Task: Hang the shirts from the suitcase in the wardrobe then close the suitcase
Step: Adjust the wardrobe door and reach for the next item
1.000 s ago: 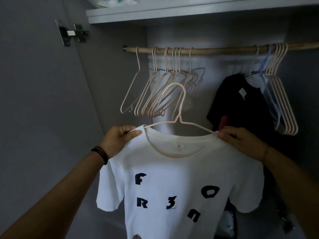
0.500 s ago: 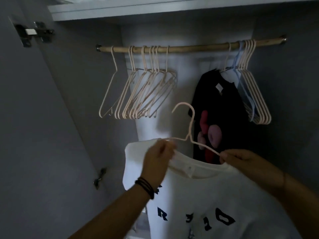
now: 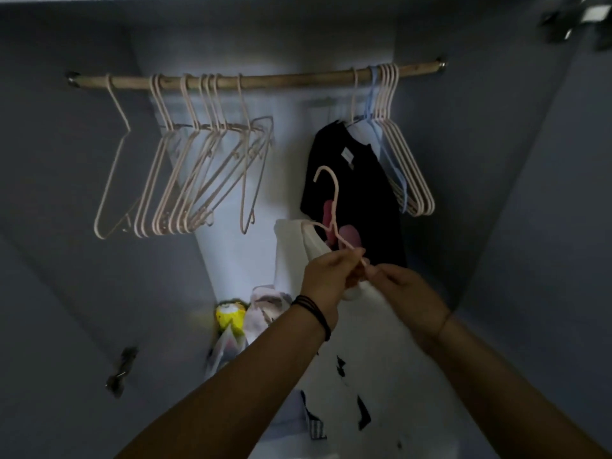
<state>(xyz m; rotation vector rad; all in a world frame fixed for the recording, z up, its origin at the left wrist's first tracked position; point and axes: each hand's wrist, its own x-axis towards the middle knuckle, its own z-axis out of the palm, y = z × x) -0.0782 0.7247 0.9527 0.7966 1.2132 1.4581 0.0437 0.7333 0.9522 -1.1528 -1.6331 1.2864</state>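
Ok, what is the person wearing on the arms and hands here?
Both forearms are bare, with no sleeves or gloves in view. The left wrist carries several thin dark cord bands. The right wrist shows one faint thin band, too dim to detail.

I am looking into a home wardrobe: a wooden hanging rail (image 3: 265, 80) spans the upper frame, carrying empty pale pink wire hangers (image 3: 185, 167) and a hung black T-shirt (image 3: 361, 180) between grey walls.

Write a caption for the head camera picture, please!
Left hand and right hand grip a pink hanger carrying a white shirt, below the rail where a black shirt hangs.
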